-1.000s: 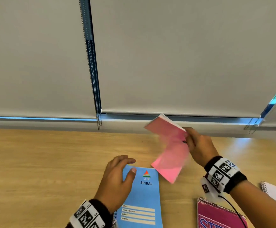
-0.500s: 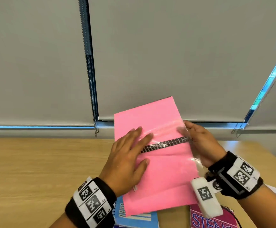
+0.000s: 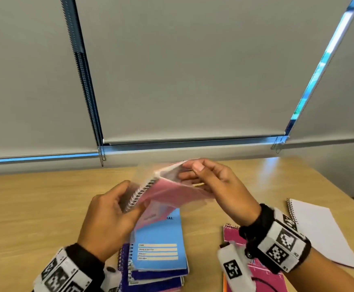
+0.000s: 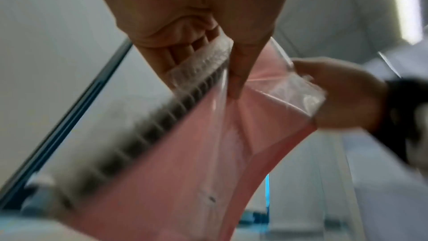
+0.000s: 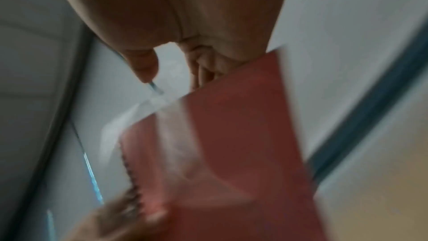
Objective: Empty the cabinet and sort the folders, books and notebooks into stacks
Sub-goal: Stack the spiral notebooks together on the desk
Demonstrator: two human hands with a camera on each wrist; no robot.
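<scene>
A pink spiral notebook (image 3: 172,191) in a clear plastic wrap hangs above the table, blurred by motion. My left hand (image 3: 117,211) grips its wire-bound edge (image 4: 176,105), thumb on the pink cover. My right hand (image 3: 210,180) pinches the wrap at the far corner, seen close in the left wrist view as the clear wrap (image 4: 294,89). In the right wrist view the pink notebook (image 5: 234,135) hangs below my fingers. Below it lies a stack of notebooks topped by a blue spiral one (image 3: 161,247).
A magenta steno pad (image 3: 233,234) lies on the wooden table (image 3: 34,207) under my right wrist. A white spiral pad (image 3: 319,230) lies at the right. Grey roller blinds (image 3: 193,70) close off the back behind the table.
The pink notebook went from my right hand alone to both hands, then turned from face-up to edge-on, spiral toward my left hand. My view dropped, so the stack below shows.
</scene>
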